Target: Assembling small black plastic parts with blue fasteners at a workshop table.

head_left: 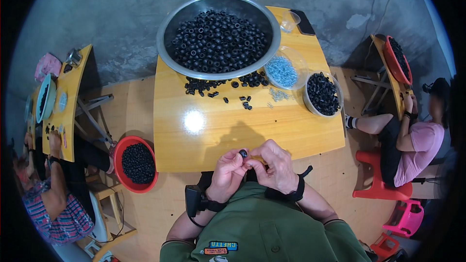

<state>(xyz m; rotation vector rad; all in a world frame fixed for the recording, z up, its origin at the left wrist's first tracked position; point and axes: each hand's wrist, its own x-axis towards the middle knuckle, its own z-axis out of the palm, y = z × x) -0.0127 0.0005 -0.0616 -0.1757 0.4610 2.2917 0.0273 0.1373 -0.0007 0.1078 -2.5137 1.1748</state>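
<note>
My left hand (227, 172) and my right hand (274, 165) meet at the near edge of a yellow wooden table (204, 140). Together their fingertips pinch one small black ring-shaped part (243, 154). A big steel bowl (167, 29) heaped with the same black parts stands at the table's far side. Loose black parts (213, 86) lie scattered just in front of it. At the right, a clear plastic bowl (283, 72) holds small pale blue pieces, and another clear bowl (321, 94) holds black parts.
A red basin (138, 163) of black parts sits on a stool to my left. A dark phone (305, 22) and a clear cup (290, 20) lie at the far right corner. Other people work at similar tables on the left (60, 184) and right (417, 140). Red and pink stools (383, 184) stand right.
</note>
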